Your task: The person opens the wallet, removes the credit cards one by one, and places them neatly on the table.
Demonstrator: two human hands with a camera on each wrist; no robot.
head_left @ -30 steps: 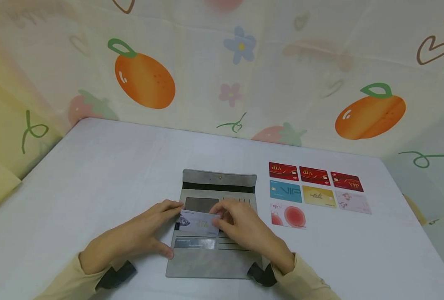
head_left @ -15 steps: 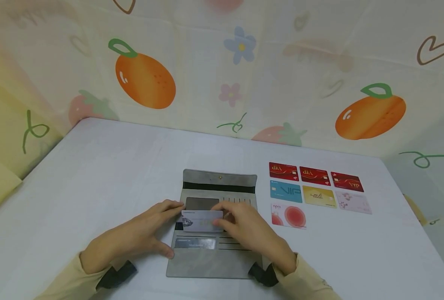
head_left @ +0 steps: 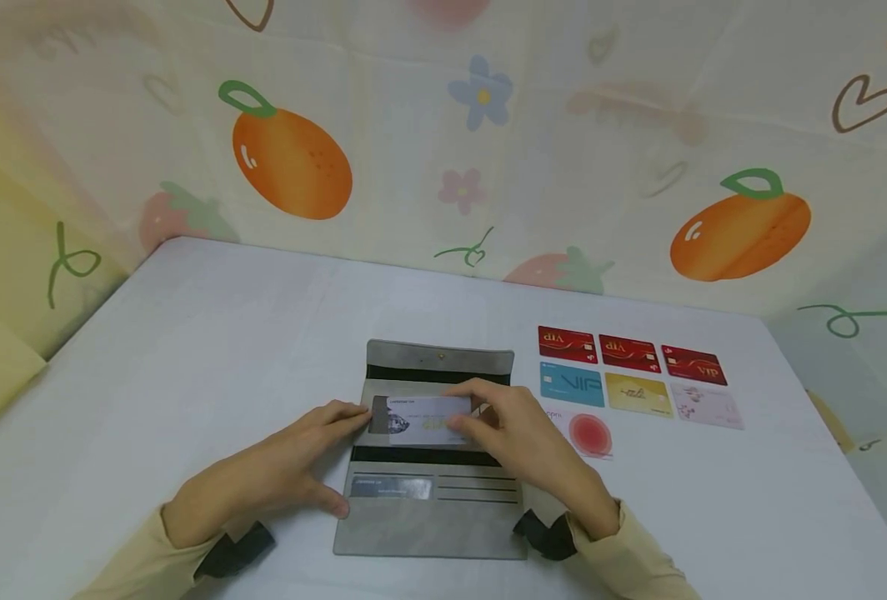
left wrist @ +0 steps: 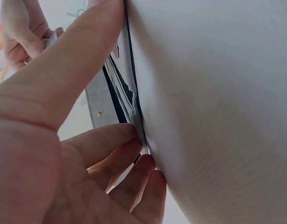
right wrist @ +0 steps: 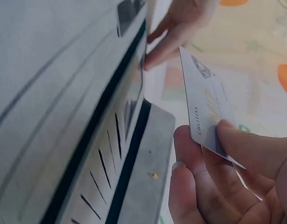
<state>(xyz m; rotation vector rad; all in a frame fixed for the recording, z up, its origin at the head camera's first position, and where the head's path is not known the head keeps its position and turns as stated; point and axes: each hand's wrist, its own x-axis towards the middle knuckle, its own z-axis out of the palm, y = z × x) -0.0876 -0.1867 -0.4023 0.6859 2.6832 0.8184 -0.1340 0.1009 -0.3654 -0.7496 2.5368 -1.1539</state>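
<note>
Landmark: a grey wallet [head_left: 430,467] lies unfolded flat on the white desk [head_left: 188,333], its flap at the far end.

Right hand: the right hand [head_left: 522,442] pinches a pale silver card [head_left: 432,414] between thumb and fingers [right wrist: 255,151], clamped on the card's right end. The card hovers over the wallet's upper half, in front of the clear window pocket. In the right wrist view it stands clear of the wallet surface, not inside any slot.

Left hand: the left hand [head_left: 271,479] rests on the wallet's left edge. Its fingers are loosely spread, with the fingertips [left wrist: 134,135] pressing the edge down and the forefinger lying along the wallet toward the card's left end. It grips nothing.

Already in the wallet: one dark card [head_left: 391,487] sits in a lower slot, near the wallet's front left.

Still outside: seven cards [head_left: 634,379] lie in rows on the desk to the right of the wallet, well apart from it. Three are red, then come a blue, a yellow and a pale pink one. A white card with a red circle lies nearest, partly hidden by the right hand.

Progress, as a judgement: if the cards are going into the wallet, this is an early stage, with one seated, one in hand and seven waiting.
</note>
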